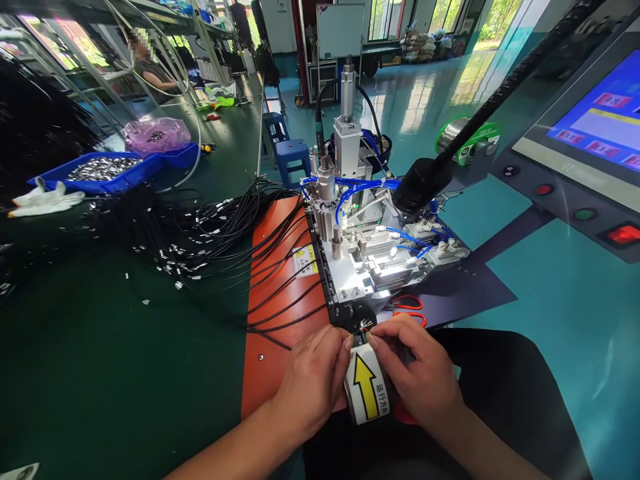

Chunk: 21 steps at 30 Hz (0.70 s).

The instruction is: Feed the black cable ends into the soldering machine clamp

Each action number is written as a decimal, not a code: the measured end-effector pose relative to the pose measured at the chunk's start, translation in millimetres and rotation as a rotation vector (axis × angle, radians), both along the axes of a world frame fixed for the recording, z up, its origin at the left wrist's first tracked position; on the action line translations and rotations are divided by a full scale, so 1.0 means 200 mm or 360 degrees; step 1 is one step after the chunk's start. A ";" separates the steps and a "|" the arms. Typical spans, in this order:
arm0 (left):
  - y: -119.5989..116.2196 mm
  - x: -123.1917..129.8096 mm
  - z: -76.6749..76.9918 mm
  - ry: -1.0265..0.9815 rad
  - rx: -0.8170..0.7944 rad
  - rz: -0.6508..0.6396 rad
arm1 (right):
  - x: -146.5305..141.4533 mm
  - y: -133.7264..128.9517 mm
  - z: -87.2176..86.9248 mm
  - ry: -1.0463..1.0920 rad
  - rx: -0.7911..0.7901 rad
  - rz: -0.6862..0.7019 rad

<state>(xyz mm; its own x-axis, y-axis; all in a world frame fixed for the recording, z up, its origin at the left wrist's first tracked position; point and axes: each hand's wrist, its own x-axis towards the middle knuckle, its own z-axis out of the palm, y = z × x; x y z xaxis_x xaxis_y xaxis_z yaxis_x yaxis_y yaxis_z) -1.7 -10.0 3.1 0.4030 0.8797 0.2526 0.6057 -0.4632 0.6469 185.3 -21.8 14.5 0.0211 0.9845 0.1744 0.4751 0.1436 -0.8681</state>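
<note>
My left hand is closed in a pinch at the front of the machine, apparently on the end of a black cable; the fingers hide most of it. Opposite it, my right hand pinches thin wires that fan out between the two hands, some pale and one reddish. Just below the fingertips is a metal piece with a yellow arrow label. Several black cables run across the orange panel into the side of the machine, just beyond my hands.
Red-handled pliers lie right of the machine. A black hose hangs over it, and a control screen stands at right. On the green bench are bundled cables and a blue tray of metal parts. A person sits far left.
</note>
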 end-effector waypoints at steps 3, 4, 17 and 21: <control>0.00 0.00 0.01 -0.0001 -0.0041 -0.0002 | -0.01 0.00 -0.01 0.0001 0.0050 -0.0017; 0.00 0.00 0.01 -0.0001 -0.0049 -0.0012 | -0.02 0.00 -0.02 0.0003 0.0076 -0.0025; 0.01 0.00 0.02 0.0022 -0.0001 -0.0161 | -0.01 -0.02 -0.04 -0.0046 0.0265 0.0014; 0.01 -0.01 0.02 0.0000 0.0056 -0.0203 | 0.07 -0.02 -0.03 -0.0125 0.0230 -0.0028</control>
<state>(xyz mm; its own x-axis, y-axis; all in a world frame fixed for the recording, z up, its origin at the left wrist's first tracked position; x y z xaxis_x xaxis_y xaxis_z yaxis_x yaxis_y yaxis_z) -2.7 -8.1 6.5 0.5112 0.8118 0.2821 0.5406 -0.5589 0.6288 199.3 -25.4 9.1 0.0185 0.9486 0.3158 0.5444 0.2554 -0.7990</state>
